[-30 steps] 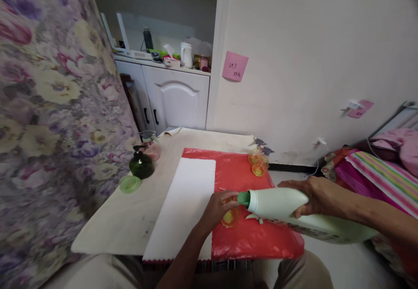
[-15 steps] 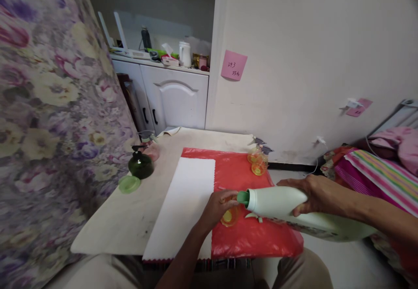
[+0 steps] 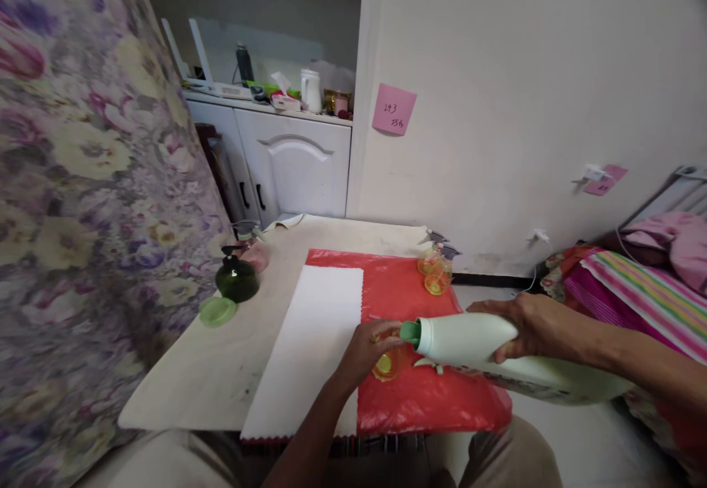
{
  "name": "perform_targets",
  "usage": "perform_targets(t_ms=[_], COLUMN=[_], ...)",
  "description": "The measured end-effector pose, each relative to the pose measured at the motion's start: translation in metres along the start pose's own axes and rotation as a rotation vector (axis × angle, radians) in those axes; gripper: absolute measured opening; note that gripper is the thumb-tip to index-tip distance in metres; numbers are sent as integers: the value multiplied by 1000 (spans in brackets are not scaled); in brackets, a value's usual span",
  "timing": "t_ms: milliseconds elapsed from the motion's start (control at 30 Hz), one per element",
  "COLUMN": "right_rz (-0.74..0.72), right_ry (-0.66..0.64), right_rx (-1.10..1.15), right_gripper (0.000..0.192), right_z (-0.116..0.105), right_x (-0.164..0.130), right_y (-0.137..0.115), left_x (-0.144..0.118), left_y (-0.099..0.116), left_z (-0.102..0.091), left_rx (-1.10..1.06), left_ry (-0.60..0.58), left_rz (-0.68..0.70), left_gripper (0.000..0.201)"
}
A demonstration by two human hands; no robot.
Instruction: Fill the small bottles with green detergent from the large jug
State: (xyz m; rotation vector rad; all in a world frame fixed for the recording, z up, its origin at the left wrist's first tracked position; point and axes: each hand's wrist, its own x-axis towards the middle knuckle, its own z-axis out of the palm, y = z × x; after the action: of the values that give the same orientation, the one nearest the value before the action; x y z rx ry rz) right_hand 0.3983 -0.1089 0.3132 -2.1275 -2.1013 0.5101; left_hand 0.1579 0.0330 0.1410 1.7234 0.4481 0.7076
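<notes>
My right hand (image 3: 533,330) is closed around a large pale green jug (image 3: 469,337), tipped onto its side with its green spout pointing left. The spout is over an orange see-through bottle (image 3: 387,365) standing on the red sheet (image 3: 420,407). My left hand (image 3: 369,348) grips that bottle near its top, and the fingers hide the bottle's mouth. Whether liquid is flowing I cannot tell. Below the jug's neck lies a pale green spray head (image 3: 429,365) on the red sheet.
Two orange spray bottles (image 3: 437,274) stand at the sheet's far right corner. On the left are a dark green pump bottle (image 3: 236,278), a pink spray bottle (image 3: 254,249) and a light green lid (image 3: 217,311). A white board (image 3: 309,348) lies mid-table. A flowered curtain (image 3: 99,216) hangs at left.
Hardly anything differs. The whole view has shifted very slightly, while both hands, the tilted jug and the orange bottle keep their places.
</notes>
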Motion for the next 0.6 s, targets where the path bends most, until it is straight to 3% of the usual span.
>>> perform_targets(t_ms=[100,600], right_rz=[-76,13], right_ry=[-118,-50], right_rx=[-49,46], right_gripper=[54,67], right_z=[1,44], right_x=[0,-9], right_y=[2,38], left_x=[0,1], left_y=[0,-8], left_z=[0,0], left_rx=[6,11], left_ry=[-2,6], left_rz=[2,-16], left_gripper=[22,30])
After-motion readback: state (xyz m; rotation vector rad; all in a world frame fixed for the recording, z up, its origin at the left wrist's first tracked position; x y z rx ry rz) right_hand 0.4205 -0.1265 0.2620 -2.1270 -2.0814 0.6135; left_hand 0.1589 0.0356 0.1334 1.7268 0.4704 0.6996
